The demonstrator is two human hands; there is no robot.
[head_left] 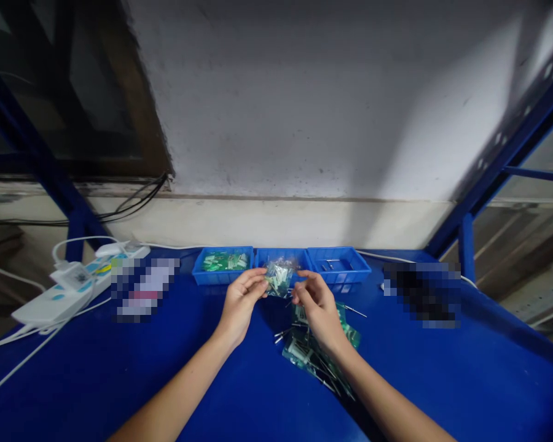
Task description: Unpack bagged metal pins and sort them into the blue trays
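My left hand [241, 302] pinches the left edge of a small clear plastic bag [279, 277] with pale little pieces inside. Just right of the bag, my right hand [319, 306] has its fingers curled together; a thin metallic bit shows by the fingertips, too small to name. Under my right hand and forearm lies a pile of green-tinted packets [299, 351] with pale parts, and thin metal rods [322, 374] stick out among them. Behind my hands, the middle blue bin [262, 256] holds clear bags, partly hidden by the held one.
The left blue bin [223, 281] holds green packets; the right blue bin [362, 265] has a few metal pieces. A white power strip [41, 307] with cables lies at the left of the blue table [203, 393]. Blurred items lie on both sides. Blue frame posts [465, 245] flank the table.
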